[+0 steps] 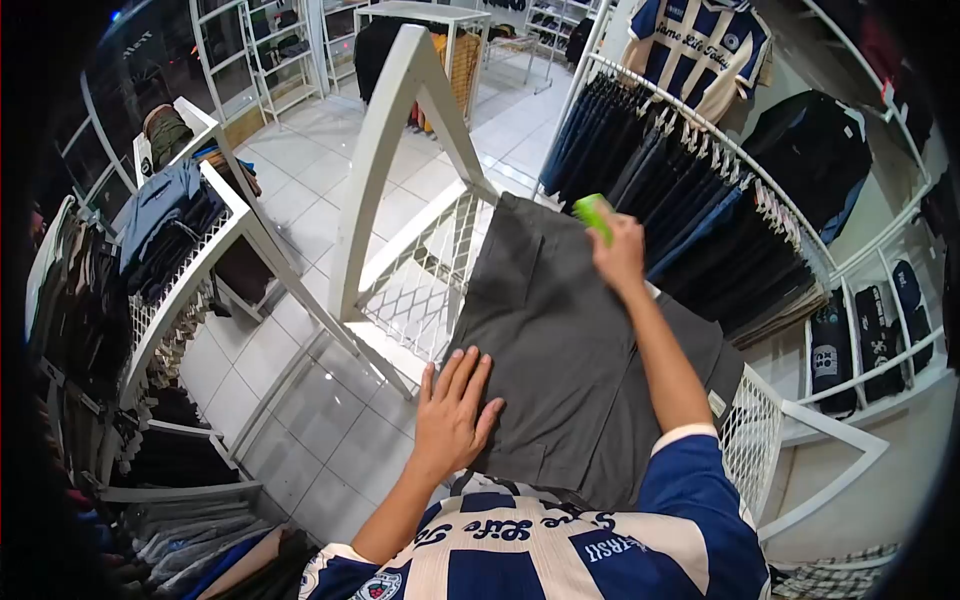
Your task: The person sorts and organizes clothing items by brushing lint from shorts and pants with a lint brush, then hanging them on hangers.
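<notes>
Dark grey trousers (560,330) lie spread over a white mesh rack (425,280). My left hand (455,410) rests flat on their left edge, fingers apart, holding nothing. Over the upper right part of the cloth, my right hand (618,250) is closed round a bright green object (593,215), which looks like a brush or roller. Its lower part is hidden by my fingers. A small white tag (716,404) shows at the right side of the cloth.
Jeans (640,150) hang on a curved rail at the right, below a striped jersey (697,45). Rolled dark items (880,340) stand in a rack at far right. Folded clothes (170,220) and hanging garments (80,300) are at the left. A white frame (405,100) rises ahead.
</notes>
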Available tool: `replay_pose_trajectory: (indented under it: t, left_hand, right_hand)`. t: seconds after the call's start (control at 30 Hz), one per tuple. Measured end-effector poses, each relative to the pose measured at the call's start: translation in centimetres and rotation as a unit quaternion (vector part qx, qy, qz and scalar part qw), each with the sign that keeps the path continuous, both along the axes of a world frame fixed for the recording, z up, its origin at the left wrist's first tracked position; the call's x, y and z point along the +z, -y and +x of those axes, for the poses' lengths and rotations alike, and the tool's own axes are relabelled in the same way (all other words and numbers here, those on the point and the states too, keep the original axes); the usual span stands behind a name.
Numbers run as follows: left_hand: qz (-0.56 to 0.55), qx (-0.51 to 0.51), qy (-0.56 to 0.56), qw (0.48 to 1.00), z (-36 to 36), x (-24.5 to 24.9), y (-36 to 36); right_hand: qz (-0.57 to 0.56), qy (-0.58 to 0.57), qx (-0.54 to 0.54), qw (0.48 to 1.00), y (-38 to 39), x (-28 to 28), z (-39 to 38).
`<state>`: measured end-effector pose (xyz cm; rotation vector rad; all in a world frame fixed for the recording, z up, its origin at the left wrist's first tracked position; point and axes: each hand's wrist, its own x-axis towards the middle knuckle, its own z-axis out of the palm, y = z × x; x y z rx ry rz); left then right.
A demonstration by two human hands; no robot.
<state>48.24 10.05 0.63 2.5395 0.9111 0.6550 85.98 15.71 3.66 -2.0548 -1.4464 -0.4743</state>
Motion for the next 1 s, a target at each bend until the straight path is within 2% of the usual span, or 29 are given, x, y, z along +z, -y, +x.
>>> replay_pose_trajectory:
  t: [0.03, 0.1, 0.17, 0.2, 0.23, 0.27, 0.3, 0.33, 0.37, 0.43, 0.5, 0.57, 0.6, 0.67, 0.7, 0.73, 0.77, 0.83, 0.87, 0.9, 0.97, 1.0]
  left_hand:
    - [0.002, 0.001, 0.003, 1.0, 0.1, 0.0, -0.2]
    - [-0.005, -0.004, 0.008, 1.0, 0.0, 0.0, 0.0]
    - [-0.003, -0.007, 0.001, 1.0, 0.1, 0.1, -0.3]
    - [0.007, -0.005, 0.005, 1.0, 0.0, 0.1, -0.3]
    - [0.014, -0.004, 0.008, 1.0, -0.1, 0.0, -0.1]
    - [0.02, -0.006, 0.01, 1.0, -0.1, -0.1, -0.2]
    - [0.019, -0.008, 0.012, 1.0, -0.2, -0.1, 0.0]
    - [0.016, -0.01, 0.026, 0.999, -0.2, 0.0, -0.2]
    - [0.012, -0.015, 0.038, 0.999, -0.3, 0.0, -0.5]
    - [-0.012, -0.048, 0.071, 0.996, -1.1, -0.5, -2.1]
    - [-0.048, -0.078, 0.101, 0.991, -1.7, -1.6, -3.0]
    - [0.029, -0.045, 0.128, 0.99, -2.0, -2.6, -3.7]
    - [0.05, -0.041, 0.116, 0.991, -2.1, -2.6, -3.7]
    - [0.053, -0.05, 0.119, 0.99, -2.1, -2.5, -3.8]
    - [0.055, -0.045, 0.134, 0.988, -2.0, -2.6, -3.8]
    - [0.059, -0.044, 0.14, 0.987, -2.0, -2.7, -3.9]
    - [0.057, -0.055, 0.139, 0.987, -2.3, -3.0, -3.7]
    - [0.064, -0.041, 0.134, 0.988, -2.0, -3.4, -3.9]
    - [0.064, -0.047, 0.128, 0.989, -2.1, -3.3, -4.0]
    - [0.059, -0.062, 0.126, 0.988, -2.3, -3.3, -4.0]
    - [0.066, -0.051, 0.118, 0.989, -2.2, -3.4, -4.1]
    - [0.067, -0.058, 0.112, 0.99, -2.3, -3.6, -4.3]
  right_hand:
    - [0.024, -0.039, 0.089, 0.995, 0.2, 1.0, -3.4]
    - [-0.025, 0.002, 0.289, 0.957, 1.0, 0.7, -9.0]
    - [-0.061, 0.004, 0.359, 0.931, 0.5, -1.2, -9.7]
    - [-0.021, 0.028, 0.295, 0.955, -0.8, -2.4, -6.7]
    - [-0.079, 0.078, 0.164, 0.98, -2.9, -4.1, -1.2]
    - [-0.13, -0.027, -0.079, 0.988, -4.2, -4.4, 2.6]
    - [-0.111, 0.061, -0.165, 0.978, -2.5, -2.0, 2.6]
    - [-0.086, 0.046, -0.197, 0.976, -2.5, -2.2, 4.2]
    - [-0.084, 0.045, -0.203, 0.975, -1.7, -1.2, 2.6]
    - [-0.01, -0.027, -0.006, 1.0, 0.9, 0.3, -2.8]
    - [-0.013, -0.134, 0.191, 0.972, 5.0, 2.4, -12.1]
    - [-0.056, -0.095, 0.295, 0.949, 8.0, 1.2, -18.1]
    - [-0.051, -0.103, 0.286, 0.951, 8.2, 0.9, -17.6]
    - [-0.081, -0.004, 0.16, 0.984, 8.2, 0.5, -13.6]
    - [-0.12, 0.021, 0.012, 0.992, 8.1, -0.5, -9.7]
    - [-0.086, 0.004, -0.108, 0.99, 8.5, -1.7, -5.9]
    - [-0.077, 0.058, -0.182, 0.979, 9.4, -0.5, -4.9]
    - [-0.034, 0.008, -0.14, 0.99, 10.1, 1.4, -7.8]
    - [-0.01, -0.044, -0.067, 0.997, 10.2, 2.2, -11.7]
    - [-0.034, -0.043, 0.008, 0.998, 10.8, 3.2, -16.0]
    - [-0.072, -0.099, 0.163, 0.979, 12.8, 0.9, -22.2]
    - [-0.067, -0.1, 0.143, 0.982, 13.9, 0.5, -21.6]
